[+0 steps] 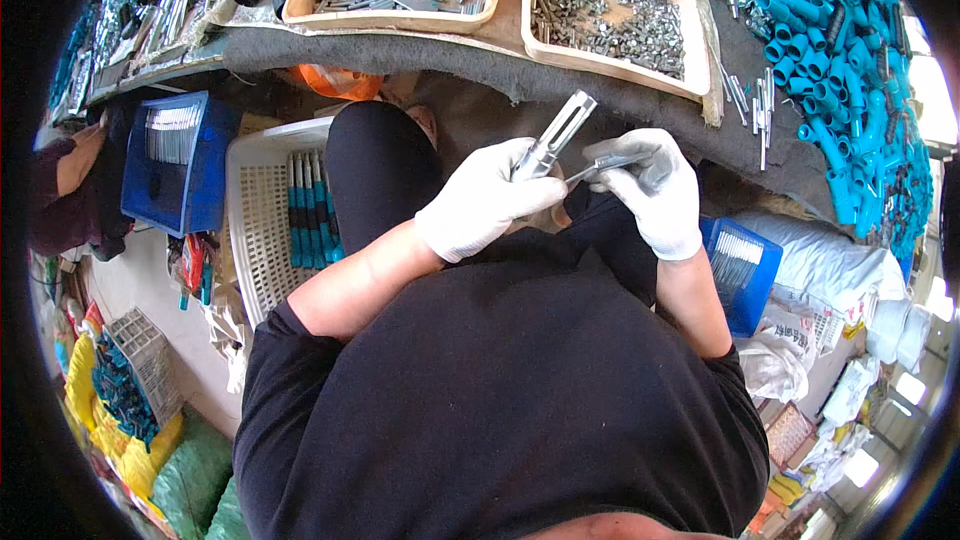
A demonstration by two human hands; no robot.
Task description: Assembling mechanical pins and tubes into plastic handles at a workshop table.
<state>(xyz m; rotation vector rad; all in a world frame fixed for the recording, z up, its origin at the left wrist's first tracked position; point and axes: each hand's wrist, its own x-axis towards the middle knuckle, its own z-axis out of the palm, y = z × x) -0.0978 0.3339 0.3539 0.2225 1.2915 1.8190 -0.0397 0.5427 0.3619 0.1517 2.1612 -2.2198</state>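
Note:
My left hand (490,195), in a white glove, is closed round a shiny slotted metal tube (562,128). The tube tilts up and to the right, its slotted end sticking out past the fingers. Just to the right, my gloved right hand (655,190) pinches a thin grey metal strip (608,164), which points toward the left hand. Whether strip and tube touch I cannot tell. Both hands are above my lap, in front of the bench edge.
Beyond the hands, a carpet-covered bench (420,52) carries a tray of flat strips (300,15), a tray of small metal parts (612,80) and a heap of teal tubes (800,50). A white basket (262,240) and blue bins (195,210) flank my legs. A co-worker's arm (80,165) is at left.

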